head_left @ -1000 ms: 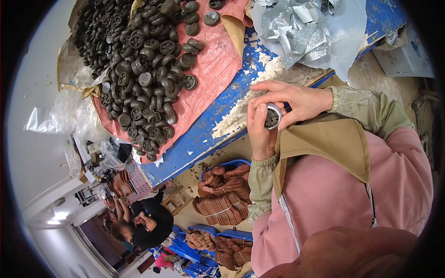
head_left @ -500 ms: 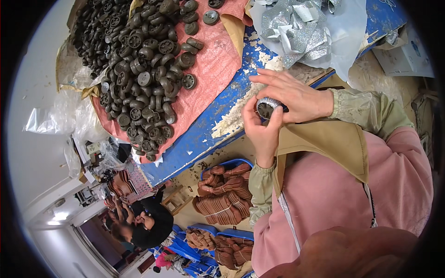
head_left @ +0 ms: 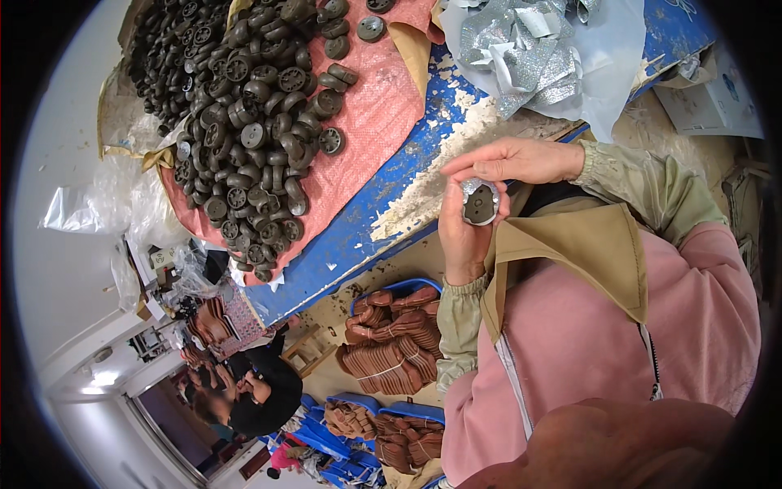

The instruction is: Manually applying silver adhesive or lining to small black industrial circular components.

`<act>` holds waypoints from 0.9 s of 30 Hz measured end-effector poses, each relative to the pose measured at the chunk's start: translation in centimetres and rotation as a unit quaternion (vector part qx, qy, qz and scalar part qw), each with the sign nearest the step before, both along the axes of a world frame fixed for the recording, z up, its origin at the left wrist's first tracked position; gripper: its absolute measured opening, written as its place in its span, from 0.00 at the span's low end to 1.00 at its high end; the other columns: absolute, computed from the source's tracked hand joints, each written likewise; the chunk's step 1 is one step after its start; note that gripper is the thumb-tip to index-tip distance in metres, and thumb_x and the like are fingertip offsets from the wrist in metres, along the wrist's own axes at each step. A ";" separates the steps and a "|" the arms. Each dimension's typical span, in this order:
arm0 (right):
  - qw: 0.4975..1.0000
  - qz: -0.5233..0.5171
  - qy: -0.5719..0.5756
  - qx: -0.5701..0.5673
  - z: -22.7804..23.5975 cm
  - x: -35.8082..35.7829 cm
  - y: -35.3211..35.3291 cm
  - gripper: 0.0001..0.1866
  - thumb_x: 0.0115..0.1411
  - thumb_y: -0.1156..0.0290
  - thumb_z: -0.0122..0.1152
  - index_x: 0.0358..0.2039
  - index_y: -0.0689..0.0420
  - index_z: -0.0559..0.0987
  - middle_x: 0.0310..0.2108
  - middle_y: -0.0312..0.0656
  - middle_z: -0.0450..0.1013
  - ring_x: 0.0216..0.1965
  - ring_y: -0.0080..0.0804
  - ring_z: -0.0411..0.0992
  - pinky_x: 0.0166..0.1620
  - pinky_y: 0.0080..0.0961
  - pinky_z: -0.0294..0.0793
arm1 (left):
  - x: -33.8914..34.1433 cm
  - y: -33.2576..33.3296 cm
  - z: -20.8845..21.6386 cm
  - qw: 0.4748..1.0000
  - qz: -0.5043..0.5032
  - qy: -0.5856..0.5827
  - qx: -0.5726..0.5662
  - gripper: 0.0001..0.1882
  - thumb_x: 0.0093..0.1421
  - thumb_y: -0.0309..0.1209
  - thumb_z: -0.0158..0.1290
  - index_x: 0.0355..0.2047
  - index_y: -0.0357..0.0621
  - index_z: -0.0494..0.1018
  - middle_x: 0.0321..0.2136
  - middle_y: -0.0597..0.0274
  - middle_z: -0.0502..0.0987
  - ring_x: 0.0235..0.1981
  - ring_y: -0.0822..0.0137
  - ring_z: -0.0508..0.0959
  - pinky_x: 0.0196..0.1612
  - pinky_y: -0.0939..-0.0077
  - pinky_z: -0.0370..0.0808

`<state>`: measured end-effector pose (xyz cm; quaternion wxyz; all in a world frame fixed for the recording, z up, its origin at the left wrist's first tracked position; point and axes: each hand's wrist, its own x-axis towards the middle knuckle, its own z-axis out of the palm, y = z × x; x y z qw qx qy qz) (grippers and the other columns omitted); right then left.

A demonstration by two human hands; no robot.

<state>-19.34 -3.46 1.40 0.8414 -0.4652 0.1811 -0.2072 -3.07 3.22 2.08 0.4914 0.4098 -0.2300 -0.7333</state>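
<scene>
My left hand (head_left: 463, 240) is closed round a small round dark piece with silver glitter sheeting (head_left: 481, 203). Its flat dark face, with small holes, is turned up, and the silver edge folds unevenly over the rim. Just above it, my right hand (head_left: 525, 160) stretches its fingers out to the left, partly over the left fingertips, and holds nothing that I can see. A large heap of similar bare dark round pieces (head_left: 252, 136), some with spoked hollows, lies to the left on pink woven sheeting (head_left: 371, 122).
A blue table (head_left: 342, 265) with flaking whitish residue runs beneath the sheeting. Silver glitter scraps (head_left: 521, 57) lie on white plastic at the far side. Below are blue crates with bundled brown shoe soles (head_left: 391, 363). Another person in black (head_left: 265, 391) works at the lower left.
The piece has been turned from its spoked side to its flat face. My right hand has let go of it and straightened its fingers; my left hand keeps hold.
</scene>
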 end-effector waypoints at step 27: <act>0.997 -0.015 0.032 -0.075 -0.4 0.6 0.9 0.20 0.69 0.66 0.37 0.59 0.59 0.62 0.47 0.42 0.68 0.31 0.25 0.76 0.32 0.18 0.78 | -1.0 -0.2 -0.3 0.998 0.066 -0.003 -0.007 0.19 0.68 0.41 0.37 0.44 0.36 0.66 0.25 0.56 0.73 0.17 0.69 0.72 0.17 0.83 0.66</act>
